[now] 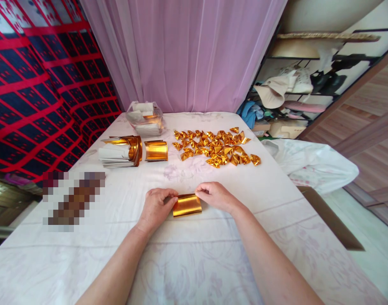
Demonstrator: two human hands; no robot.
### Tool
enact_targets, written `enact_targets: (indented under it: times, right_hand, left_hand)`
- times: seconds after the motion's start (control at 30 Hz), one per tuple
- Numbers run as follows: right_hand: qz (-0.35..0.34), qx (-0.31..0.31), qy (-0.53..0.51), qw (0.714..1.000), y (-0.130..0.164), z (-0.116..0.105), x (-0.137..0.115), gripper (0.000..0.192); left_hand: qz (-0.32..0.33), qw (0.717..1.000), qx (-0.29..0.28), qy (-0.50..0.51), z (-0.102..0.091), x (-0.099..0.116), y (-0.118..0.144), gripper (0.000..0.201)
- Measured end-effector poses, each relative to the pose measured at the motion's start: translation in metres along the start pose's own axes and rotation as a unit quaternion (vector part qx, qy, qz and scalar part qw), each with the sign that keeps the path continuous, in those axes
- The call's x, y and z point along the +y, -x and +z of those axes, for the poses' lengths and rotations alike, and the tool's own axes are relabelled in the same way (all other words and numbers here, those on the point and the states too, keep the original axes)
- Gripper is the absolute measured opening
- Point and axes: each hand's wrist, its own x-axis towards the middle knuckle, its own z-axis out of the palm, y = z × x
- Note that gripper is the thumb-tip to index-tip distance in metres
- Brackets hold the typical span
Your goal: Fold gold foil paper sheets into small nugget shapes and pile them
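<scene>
A sheet of shiny gold foil paper (pixel 187 205) lies on the cloth-covered table in front of me, its top and bottom edges curling. My left hand (pixel 159 206) pinches its left side near the upper corner, thumb and fingers closed on it. At the upper right corner, my right hand (pixel 214 195) grips the same sheet between thumb and forefinger. Beyond my hands, several folded gold paper pieces (pixel 224 148) are spread over the far right of the table. A few flat gold sheets (pixel 156 151) rest to the left of them.
Beside the flat sheets stands a thick stack of gold and white paper (pixel 120 152). Behind it sits a clear plastic bag (pixel 145 118) with more paper. A purple curtain (pixel 184 55) hangs past the table's far edge. To the right are shelves and a white plastic bag (pixel 317 163).
</scene>
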Motion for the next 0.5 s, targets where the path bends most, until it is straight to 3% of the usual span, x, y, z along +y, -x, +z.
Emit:
enact_targets:
  times: [0.5]
  right_hand:
    - [0.011,0.037,0.133,0.99,0.0008,0.0015,-0.0052,0.018]
  left_hand:
    - [0.001,0.999,0.009,-0.044,-0.0016,0.0039,0.0006,0.012]
